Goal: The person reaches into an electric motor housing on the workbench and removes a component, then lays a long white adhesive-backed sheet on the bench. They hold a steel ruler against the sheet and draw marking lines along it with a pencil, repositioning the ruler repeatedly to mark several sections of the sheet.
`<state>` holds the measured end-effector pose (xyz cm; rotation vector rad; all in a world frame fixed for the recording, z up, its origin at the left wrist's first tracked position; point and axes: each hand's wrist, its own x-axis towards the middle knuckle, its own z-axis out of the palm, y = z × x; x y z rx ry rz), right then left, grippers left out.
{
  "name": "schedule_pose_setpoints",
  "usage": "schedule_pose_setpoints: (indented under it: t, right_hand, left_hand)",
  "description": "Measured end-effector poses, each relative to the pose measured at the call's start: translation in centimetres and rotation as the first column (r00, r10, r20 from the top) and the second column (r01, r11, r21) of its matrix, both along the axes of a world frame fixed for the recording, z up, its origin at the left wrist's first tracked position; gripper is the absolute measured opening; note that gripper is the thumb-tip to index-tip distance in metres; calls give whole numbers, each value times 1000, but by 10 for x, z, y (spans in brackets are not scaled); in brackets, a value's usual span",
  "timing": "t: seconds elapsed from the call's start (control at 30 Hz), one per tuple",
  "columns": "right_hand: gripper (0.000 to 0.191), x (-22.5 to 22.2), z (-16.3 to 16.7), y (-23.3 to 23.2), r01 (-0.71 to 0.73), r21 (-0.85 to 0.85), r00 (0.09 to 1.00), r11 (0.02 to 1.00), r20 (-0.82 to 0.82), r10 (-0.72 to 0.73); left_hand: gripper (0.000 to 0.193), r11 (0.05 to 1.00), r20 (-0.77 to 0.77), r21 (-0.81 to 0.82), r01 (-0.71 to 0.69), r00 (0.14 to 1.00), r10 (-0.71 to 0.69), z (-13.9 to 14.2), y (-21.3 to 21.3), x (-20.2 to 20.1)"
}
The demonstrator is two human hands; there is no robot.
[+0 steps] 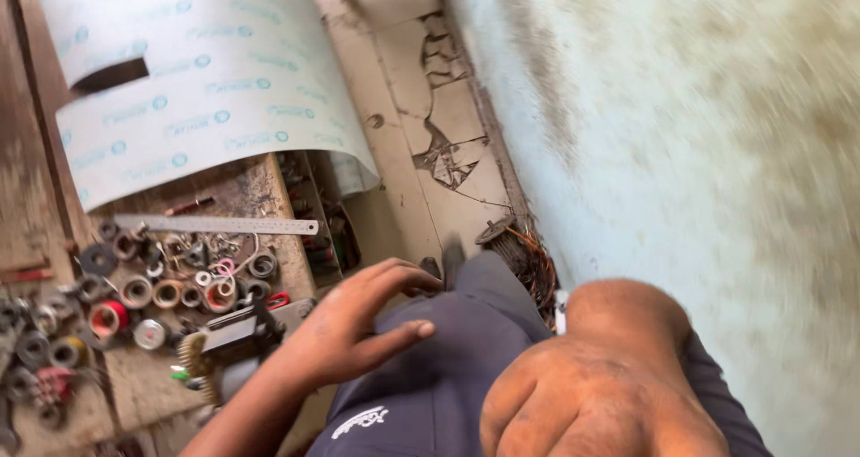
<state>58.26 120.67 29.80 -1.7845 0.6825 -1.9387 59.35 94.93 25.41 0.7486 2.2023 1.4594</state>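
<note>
Hands rest on the person's own lap: the left hand (354, 323) lies flat and open on the dark blue trouser leg (448, 367), fingers spread and holding nothing, while the right hand (596, 394) sits close to the camera with its knuckles up and its fingers curled under, so I cannot tell whether that grip is closed on anything. Neither hand touches the tabletop (255, 188); the nearest items to the left hand are a dark blocky tool (235, 331) with a coiled spring (190, 354) at the edge. Any reach from here would best start slowly, since the small parts lie crowded. Worn, scratched wood carries a thin steel ruler (215, 225), grey metal rings and washers (166, 291), a red spool (109, 316) and a curling white printed sheet (206, 81). Beyond lies a cracked concrete floor (448, 125) and a pale, stained wall (681, 134).
</note>
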Motion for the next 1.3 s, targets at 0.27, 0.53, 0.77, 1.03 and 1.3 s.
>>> schedule_pose_setpoints:
  t: [0.27,0.53,0.77,1.03,1.3]
  right_hand:
    - [27,-203,-2,1,-305,133,952,943,84,296]
    - [28,-326,-101,-110,353,597,906,720,-412,-103]
    - [23,-372,-226,-162,333,768,793,547,-542,279]
    - [23,-441,-235,-214,328,789,709,519,-569,417]
    - [22,-500,-224,-289,-29,770,579,637,-507,639]
  left_hand:
    - [43,805,-62,-217,-552,831,553,-25,20,-58]
    - [50,-54,-127,-528,-848,16,992,-122,41,-97]
    - [47,-417,-122,-722,-553,-491,863,-235,32,-86]
    - [29,-730,689,-148,-667,-599,407,-306,20,-75]
    - [24,-917,553,21,-398,-759,343,-247,59,-143]
